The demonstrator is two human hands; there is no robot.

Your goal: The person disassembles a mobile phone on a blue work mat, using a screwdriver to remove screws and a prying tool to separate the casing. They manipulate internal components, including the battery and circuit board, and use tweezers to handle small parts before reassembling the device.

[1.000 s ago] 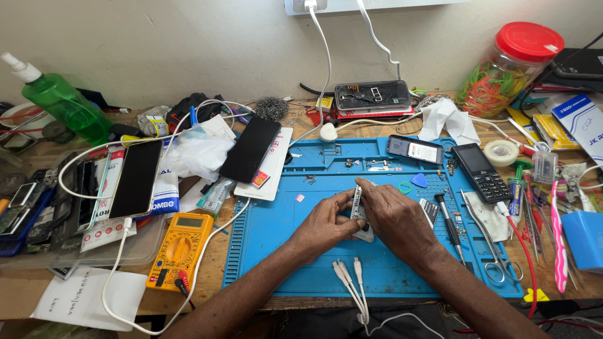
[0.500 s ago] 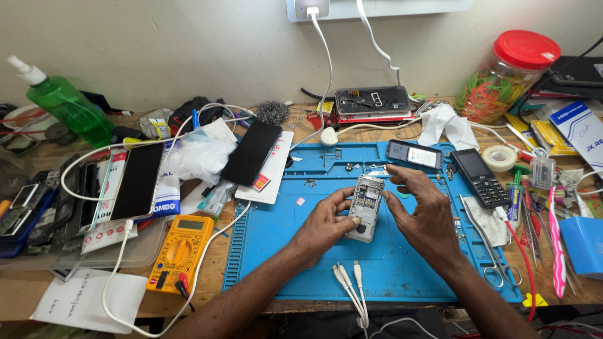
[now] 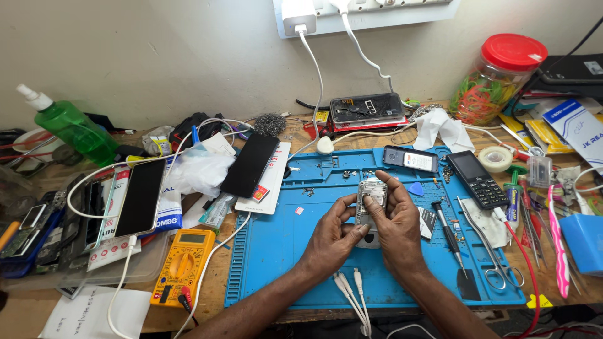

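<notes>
The head camera looks down on a crowded workbench with a blue repair mat on its front middle part. Both hands are over the centre of this mat and hold one small phone body, grey and opened, with its inner parts visible. The left hand closes on the lower left side of the phone body, the thumb against its front. The right hand wraps the right side, and its fingers reach over the top edge. Both grips are closed tight on the phone body, which stands almost upright, a little above the mat.

Just right of the hands, on the mat, lie a dark screwdriver, a blue pick and scissors near the mat's right edge. At the far edge of the mat are a small phone lying flat and a black keypad phone. White cable ends lie at the front edge of the mat, between the two forearms.

On the left part of the bench there is a yellow multimeter near the front edge, and two black smartphones rest on white boxes behind it. A green spray bottle stands at the far left corner. A jar with a red lid stands at the far right, near the wall.
</notes>
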